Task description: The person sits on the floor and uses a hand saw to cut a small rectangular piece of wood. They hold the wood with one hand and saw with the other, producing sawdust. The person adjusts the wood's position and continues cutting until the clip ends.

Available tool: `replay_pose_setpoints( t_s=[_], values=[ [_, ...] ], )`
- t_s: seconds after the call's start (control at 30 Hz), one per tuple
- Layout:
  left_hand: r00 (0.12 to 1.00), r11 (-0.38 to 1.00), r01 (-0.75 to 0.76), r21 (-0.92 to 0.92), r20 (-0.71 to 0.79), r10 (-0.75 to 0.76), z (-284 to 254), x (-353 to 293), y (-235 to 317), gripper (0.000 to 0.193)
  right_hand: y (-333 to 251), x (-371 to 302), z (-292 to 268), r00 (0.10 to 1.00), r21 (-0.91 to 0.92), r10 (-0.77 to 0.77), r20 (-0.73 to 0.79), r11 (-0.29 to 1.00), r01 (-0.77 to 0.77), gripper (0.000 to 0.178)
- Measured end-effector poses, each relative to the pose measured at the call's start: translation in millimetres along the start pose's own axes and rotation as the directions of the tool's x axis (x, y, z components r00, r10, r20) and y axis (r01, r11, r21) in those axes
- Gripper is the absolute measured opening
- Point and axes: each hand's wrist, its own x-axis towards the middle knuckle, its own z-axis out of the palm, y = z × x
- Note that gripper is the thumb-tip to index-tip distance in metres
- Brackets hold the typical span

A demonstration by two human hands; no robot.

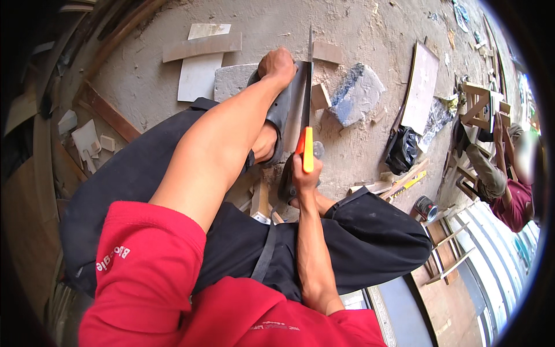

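Observation:
My right hand [306, 172] is closed round the orange and yellow handle of a handsaw [308, 104]. The saw's long dark blade points away from me, along the right edge of a narrow wooden board [296, 113]. My left hand [277, 66] is closed in a fist at the board's far left edge, above my sandalled foot [278, 118]; whatever its fingers grip is hidden. That foot is against the board's left side. Beneath the far end lies a pale block [230, 81]. A small wood block [319, 96] sits just right of the blade.
Right of the saw lies a rough blue-stained block [359, 95]. Crossed boards [202, 49] lie far left. A long panel [421, 87], a black plastic bag [403, 149] and a can [425, 208] are to the right. Another person [509, 196] works at a wooden frame [480, 107].

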Motion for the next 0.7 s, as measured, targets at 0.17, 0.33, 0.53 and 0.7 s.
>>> replay_pose_setpoints(
  t_s=[0.17, 0.33, 0.53, 0.7],
  values=[
    [0.999, 0.999, -0.045, -0.001, 0.018, 0.045, -0.8, 2.4, 4.3, 0.029, 7.0, 54.0, 13.1, 0.995, -0.081, 0.101, -0.021, 0.991, -0.102, 0.022],
    [1.000, 0.999, -0.022, -0.026, -0.018, 0.021, -4.7, -1.1, 3.2, 0.028, 5.6, 30.3, 0.9, 0.999, -0.054, -0.045, 0.005, 0.998, 0.045, 0.022],
    [0.999, 0.998, 0.042, -0.040, -0.002, -0.042, -1.6, -0.4, 1.4, 0.031, 17.2, 38.2, -0.3, 0.998, -0.107, -0.051, 0.048, 0.993, 0.056, 0.020],
    [1.000, 0.999, -0.027, -0.037, 0.015, 0.027, -5.2, 2.5, 8.9, 0.032, 13.4, 49.2, 11.6, 0.999, -0.086, -0.048, -0.008, 0.995, 0.047, 0.023]
  ],
)
